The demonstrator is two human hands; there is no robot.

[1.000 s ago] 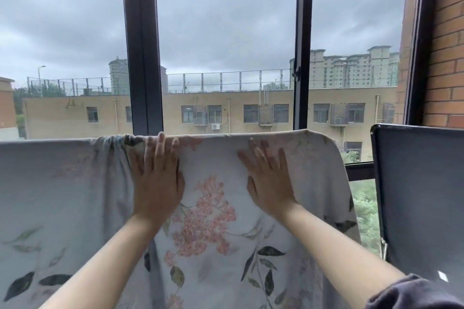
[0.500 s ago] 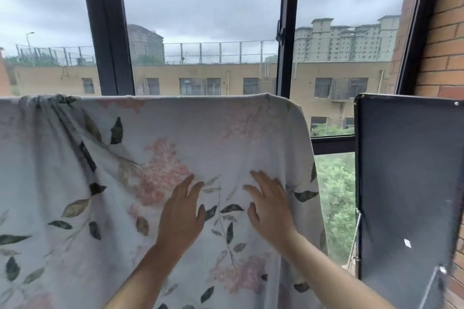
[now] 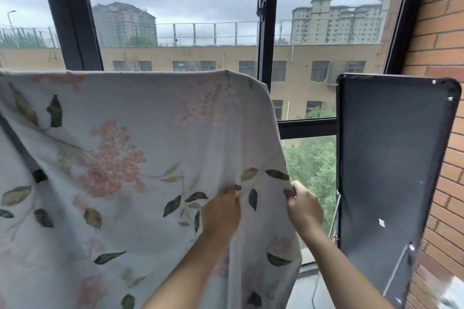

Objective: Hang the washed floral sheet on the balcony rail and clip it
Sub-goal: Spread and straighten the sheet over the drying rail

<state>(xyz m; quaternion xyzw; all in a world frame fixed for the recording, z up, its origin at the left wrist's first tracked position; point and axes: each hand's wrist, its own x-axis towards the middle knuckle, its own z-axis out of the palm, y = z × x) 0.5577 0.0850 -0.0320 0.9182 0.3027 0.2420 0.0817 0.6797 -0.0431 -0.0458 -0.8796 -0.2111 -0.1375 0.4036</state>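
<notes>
The floral sheet (image 3: 140,148), pale with pink blossoms and dark leaves, hangs over a rail that it hides, its top fold level across the window. My left hand (image 3: 222,211) pinches a fold of the cloth low on the sheet's right part. My right hand (image 3: 302,206) grips the sheet's right edge at about the same height. The cloth is drawn taut between the two hands. No clips are in view.
A dark flat panel (image 3: 391,170) stands upright to the right of the sheet, against the brick wall (image 3: 442,63). Dark window frames (image 3: 267,32) rise behind the sheet. The window's lower bar (image 3: 307,128) shows between sheet and panel.
Both hands slid down the sheet from near its top fold, then went from flat on the cloth to pinching it; the right hand moved out to the sheet's right edge.
</notes>
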